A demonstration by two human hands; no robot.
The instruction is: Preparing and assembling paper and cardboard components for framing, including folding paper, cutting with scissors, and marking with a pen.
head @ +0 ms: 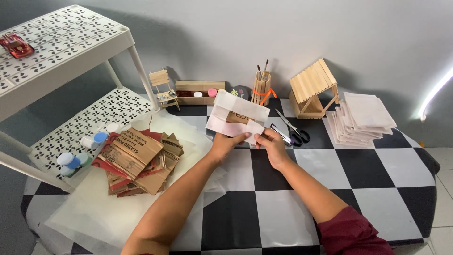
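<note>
Holding a folded sheet of translucent white paper wrapped around a small brown cardboard piece (237,115), you work above the black-and-white checkered counter (377,174). Your left hand (225,144) pinches the packet's lower edge at about 7 o'clock, its grip closed on the paper; your right hand (272,145) clasps the lower right corner at 5 o'clock, fingers curled onto the same sheet. The packet hangs raised just above the counter's far middle, tilted slightly.

At 9 o'clock from your hands lies a heap of torn brown cardboard pieces (141,160) on a spread of white waxy paper (104,212). Black-handled scissors (295,132) rest just beside your right hand at 2 o'clock. Beyond them stands a small house of pale wooden craft sticks (314,87), with a stack of white folded paper sheets (363,118) at 3 o'clock. A craft-stick cup holding brushes (262,87) stands at 12 o'clock, near the grey wall.
</note>
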